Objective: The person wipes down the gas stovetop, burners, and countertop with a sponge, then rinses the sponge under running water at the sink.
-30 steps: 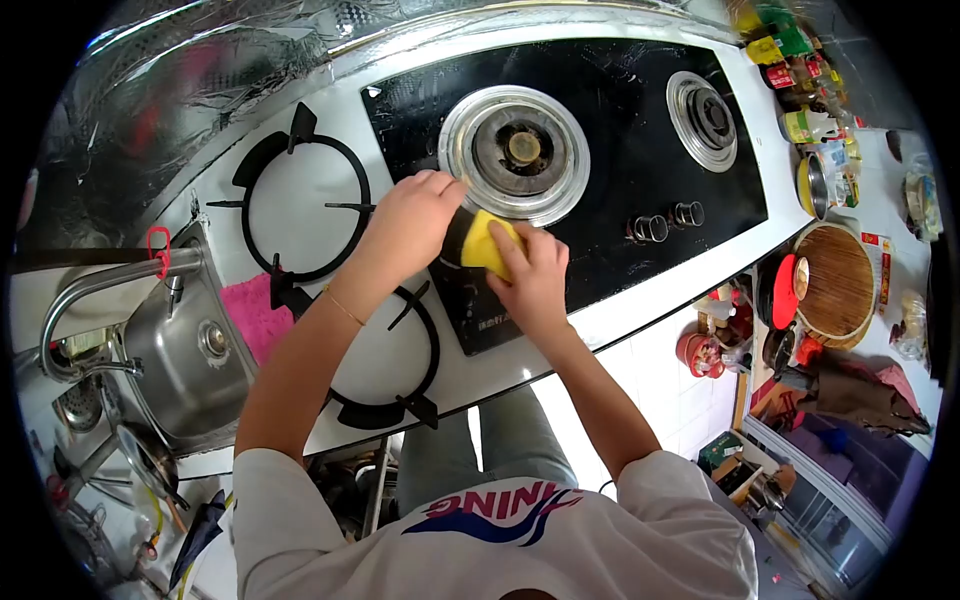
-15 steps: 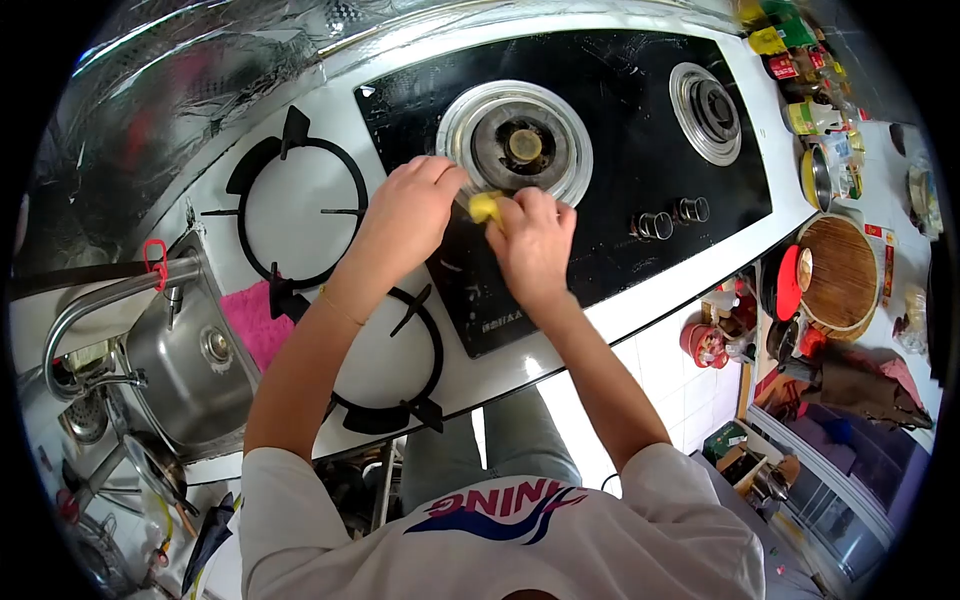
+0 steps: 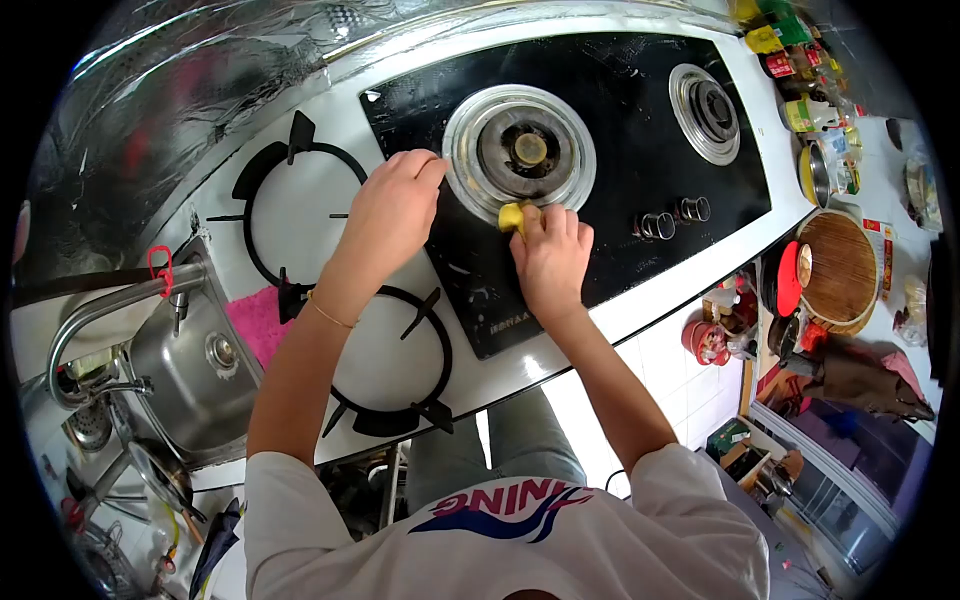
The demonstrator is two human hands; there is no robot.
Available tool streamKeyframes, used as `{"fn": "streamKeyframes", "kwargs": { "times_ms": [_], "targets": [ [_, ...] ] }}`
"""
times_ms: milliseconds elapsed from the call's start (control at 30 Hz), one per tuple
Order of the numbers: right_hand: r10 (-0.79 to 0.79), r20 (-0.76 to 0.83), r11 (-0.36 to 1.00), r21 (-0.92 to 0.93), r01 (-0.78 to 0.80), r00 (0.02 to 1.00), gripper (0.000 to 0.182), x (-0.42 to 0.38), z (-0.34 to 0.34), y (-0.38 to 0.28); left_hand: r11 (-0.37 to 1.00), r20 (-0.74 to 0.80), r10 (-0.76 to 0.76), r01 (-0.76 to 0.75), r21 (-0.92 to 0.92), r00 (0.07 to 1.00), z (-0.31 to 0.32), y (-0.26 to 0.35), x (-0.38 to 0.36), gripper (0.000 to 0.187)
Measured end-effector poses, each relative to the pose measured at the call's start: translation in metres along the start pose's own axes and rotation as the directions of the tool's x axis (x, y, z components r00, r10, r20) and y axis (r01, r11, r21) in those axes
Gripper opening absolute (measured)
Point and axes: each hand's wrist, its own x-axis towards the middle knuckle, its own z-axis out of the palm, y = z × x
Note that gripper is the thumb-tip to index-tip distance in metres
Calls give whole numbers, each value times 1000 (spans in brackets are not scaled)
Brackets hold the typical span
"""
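Centrally, a person's two hands work over a black glass hob (image 3: 610, 130) set into a white desk (image 3: 545, 350). On the left, the left hand (image 3: 398, 205) rests by the hob's edge, fingers bent close together; whether it grips anything under them cannot be told. To its right, the right hand (image 3: 553, 255) is clamped on a yellow sponge (image 3: 512, 217), thumb and fingertips pinching it. The sponge sits at the near rim of the large burner (image 3: 528, 150), apparently touching the metal ring. It looks light and soft, likely to squash under pressure without breaking, and perhaps slippery if wet. The best hold is across its back or by the near end, with the far face left free.

Counting from left to right: one steel sink (image 3: 170, 350) with one tap (image 3: 185, 276); one pink cloth (image 3: 258, 325) beside it; two black pan supports, one farther back (image 3: 262, 165) and one nearer the person (image 3: 387, 425), both lying on the desk off the hob, each partly hidden by the left arm, and probably stiff and heavy. Then come one sponge, one large burner, two round knobs (image 3: 658, 226), one smaller burner (image 3: 712, 108) and, at the far right, one round wooden board (image 3: 840, 270). The bottles (image 3: 800, 115) behind overlap too much to count.
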Motion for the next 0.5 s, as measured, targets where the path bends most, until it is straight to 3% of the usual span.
{"fn": "streamKeyframes", "kwargs": {
  "times_ms": [100,200,367,433,500],
  "targets": [
    [-2,-87,993,114,12,996,33,3,15,-22,1000,-3,-6,6,-17,1000,1,-3,-2,28],
    [0,-155,997,72,11,988,16,20,28,-47,1000,-1,4,-4,-5,1000,3,-3,0,28],
    [82,-120,997,14,-80,989,18,38,44,-71,1000,19,19,-19,-8,1000,4,0,11,28],
    [33,-120,999,-22,-36,992,30,27,41,-61,999,14,32,-32,-2,999,4,1,13,29],
    [-9,-79,999,-38,6,997,29,6,28,-41,999,12,47,-46,-7,999,2,0,12,30]
  ]
}}
